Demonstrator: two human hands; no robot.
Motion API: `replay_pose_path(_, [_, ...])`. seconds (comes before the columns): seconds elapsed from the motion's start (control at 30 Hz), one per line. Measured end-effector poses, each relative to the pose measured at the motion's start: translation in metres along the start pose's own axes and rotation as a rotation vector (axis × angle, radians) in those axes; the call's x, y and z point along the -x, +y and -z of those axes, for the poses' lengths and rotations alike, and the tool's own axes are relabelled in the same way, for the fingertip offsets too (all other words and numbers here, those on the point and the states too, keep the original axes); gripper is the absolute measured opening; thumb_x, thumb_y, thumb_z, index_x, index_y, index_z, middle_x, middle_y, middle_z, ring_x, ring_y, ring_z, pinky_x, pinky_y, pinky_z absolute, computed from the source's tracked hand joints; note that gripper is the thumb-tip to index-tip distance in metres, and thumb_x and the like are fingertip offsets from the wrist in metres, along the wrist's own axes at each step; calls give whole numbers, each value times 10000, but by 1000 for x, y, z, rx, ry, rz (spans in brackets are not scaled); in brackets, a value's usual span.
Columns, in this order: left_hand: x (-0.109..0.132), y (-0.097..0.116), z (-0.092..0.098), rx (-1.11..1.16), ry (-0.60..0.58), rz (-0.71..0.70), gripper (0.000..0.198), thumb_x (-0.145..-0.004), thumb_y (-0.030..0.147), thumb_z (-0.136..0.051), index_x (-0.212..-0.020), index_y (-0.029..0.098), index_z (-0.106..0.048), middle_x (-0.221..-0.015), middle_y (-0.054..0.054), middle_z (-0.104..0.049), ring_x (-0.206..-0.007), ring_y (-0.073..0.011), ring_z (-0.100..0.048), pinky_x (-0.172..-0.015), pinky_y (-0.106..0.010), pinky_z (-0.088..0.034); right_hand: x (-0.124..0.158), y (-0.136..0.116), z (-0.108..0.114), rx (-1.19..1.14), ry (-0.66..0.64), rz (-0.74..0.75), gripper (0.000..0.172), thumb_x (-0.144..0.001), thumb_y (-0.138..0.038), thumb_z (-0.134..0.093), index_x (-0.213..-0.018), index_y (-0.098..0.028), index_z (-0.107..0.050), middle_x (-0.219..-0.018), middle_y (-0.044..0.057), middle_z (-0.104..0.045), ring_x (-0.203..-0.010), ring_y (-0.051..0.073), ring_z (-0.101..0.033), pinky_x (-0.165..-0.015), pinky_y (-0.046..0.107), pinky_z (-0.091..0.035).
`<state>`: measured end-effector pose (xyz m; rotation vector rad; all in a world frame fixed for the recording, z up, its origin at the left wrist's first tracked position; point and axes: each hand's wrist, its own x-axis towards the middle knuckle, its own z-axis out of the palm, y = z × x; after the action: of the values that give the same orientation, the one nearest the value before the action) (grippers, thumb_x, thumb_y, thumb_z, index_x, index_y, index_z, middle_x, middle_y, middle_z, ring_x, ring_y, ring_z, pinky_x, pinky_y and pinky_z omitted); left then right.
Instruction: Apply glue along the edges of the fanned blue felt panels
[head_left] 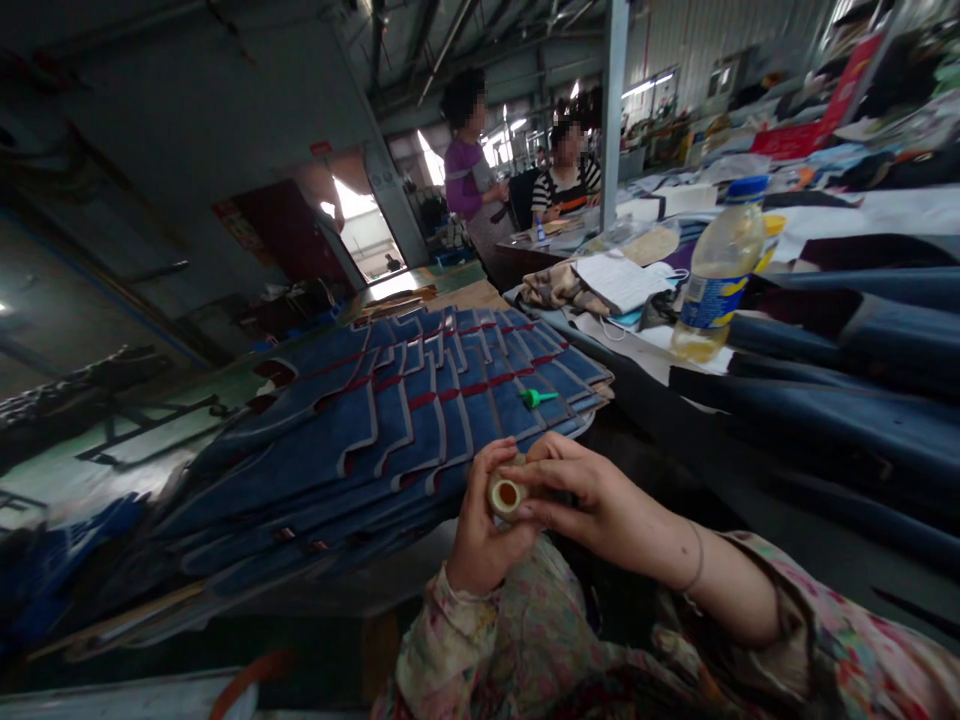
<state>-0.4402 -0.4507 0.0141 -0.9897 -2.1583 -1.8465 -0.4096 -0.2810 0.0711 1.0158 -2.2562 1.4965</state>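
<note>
Both hands meet in front of my body around a small pale bottle (508, 496), whose round open mouth faces me and looks orange-brown inside. My left hand (484, 530) wraps round its left side. The fingers of my right hand (577, 492) press on its right side and rim. Just beyond the hands, a green nozzle cap (537, 398) lies on stacked blue fabric pieces (442, 400) with grey and dark red edges.
A large bottle with a blue cap (712, 275) stands on the table at the right, beside papers (622, 280) and blue garments (832, 400). Two people (469, 180) are at the back near a grey post (613, 110).
</note>
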Motion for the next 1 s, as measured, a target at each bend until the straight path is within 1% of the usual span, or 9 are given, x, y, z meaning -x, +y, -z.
replay_pose_path(0.1, [0,1,-7,57,57,105,538,-738,361,-648,-1210,220,-430,-1287,-107,-426,-1201,-281,-430,-1024,-434,-338,0,1,-7,17,118,-22,198,-832,-174,-574,-1020,-174,-634,-823,39,-517,-793,126,-505,-701,246,-453])
replay_pose_path(0.23, [-2,5,-14,85,144,174,533,-753,392,-636,-1207,214,-421,-1279,-109,-437,-1179,-265,-457,-1008,-406,-363,3,3,-16,13,258,-45,192,-829,-156,-571,-1008,-187,-636,-787,28,-529,-765,126,-513,-686,254,-452])
replay_pose_path(0.33, [-3,9,-19,75,182,187,532,-767,422,-617,-1207,205,-410,-1272,-118,-440,-1167,-262,-466,-990,-399,-380,5,4,-21,17,336,-65,160,-826,-168,-576,-973,-187,-637,-770,23,-530,-750,127,-518,-666,254,-451])
replay_pose_path(0.53, [-3,10,-25,42,261,152,551,-757,461,-616,-1200,205,-412,-1233,-107,-463,-1115,-244,-499,-969,-383,-396,6,5,-28,23,450,-10,85,-805,-125,-587,-865,-179,-615,-731,8,-527,-704,115,-510,-615,233,-435])
replay_pose_path(0.63, [-4,7,-26,56,297,123,555,-742,460,-633,-1188,209,-420,-1236,-101,-468,-1131,-237,-491,-974,-362,-395,6,5,-32,48,460,-12,67,-813,-125,-572,-833,-188,-585,-738,7,-529,-715,122,-510,-630,246,-434])
replay_pose_path(0.77, [-5,3,-27,161,306,130,593,-722,480,-648,-1192,204,-414,-1232,-110,-474,-1099,-237,-516,-925,-349,-440,5,4,-34,50,485,-101,65,-806,-158,-581,-806,-186,-522,-764,11,-506,-715,127,-500,-642,253,-439])
replay_pose_path(0.8, [-5,1,-27,188,310,145,591,-726,468,-649,-1197,207,-408,-1227,-110,-479,-1082,-235,-527,-904,-346,-455,5,4,-33,50,472,-117,82,-804,-169,-586,-857,-187,-526,-788,16,-506,-722,129,-498,-649,255,-444])
replay_pose_path(0.93, [-1,-3,-26,222,302,181,581,-746,412,-647,-1232,232,-384,-1225,-96,-498,-1070,-228,-541,-868,-331,-478,3,1,-27,83,306,-85,390,-838,-193,-557,-1217,-207,-468,-919,53,-519,-830,150,-507,-733,282,-463])
replay_pose_path(1.0, [0,-2,-26,174,300,157,567,-754,420,-638,-1230,231,-396,-1237,-93,-495,-1095,-223,-529,-891,-324,-466,3,0,-25,113,254,-76,360,-857,-195,-530,-1215,-211,-500,-907,55,-521,-850,155,-506,-746,287,-464])
